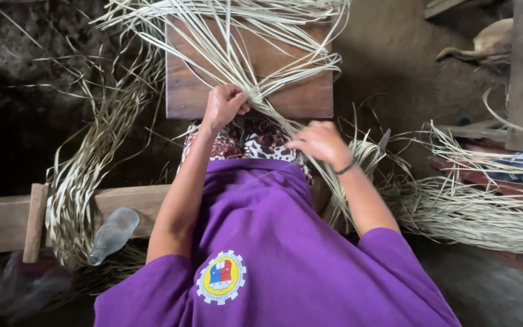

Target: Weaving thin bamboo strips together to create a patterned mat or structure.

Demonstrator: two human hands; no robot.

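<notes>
Where the pale, flat straw strips fan out over the far wooden board, the left hand has its fingers curled tight around their gathered knot, while the right hand, fingers loosely bent, touches nearer strands.

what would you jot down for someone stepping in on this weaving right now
Left hand: closed on the gathered point of the pale straw strips on the wooden board.
Right hand: fingers resting on strips that trail off the board toward the lap.
Loose strips fan out over the board's far edge; more bundles lie at the right and another bundle at the left, near a glass bottle.
Done: only a small start where the strips cross. Left: nearly all the weaving.
</notes>
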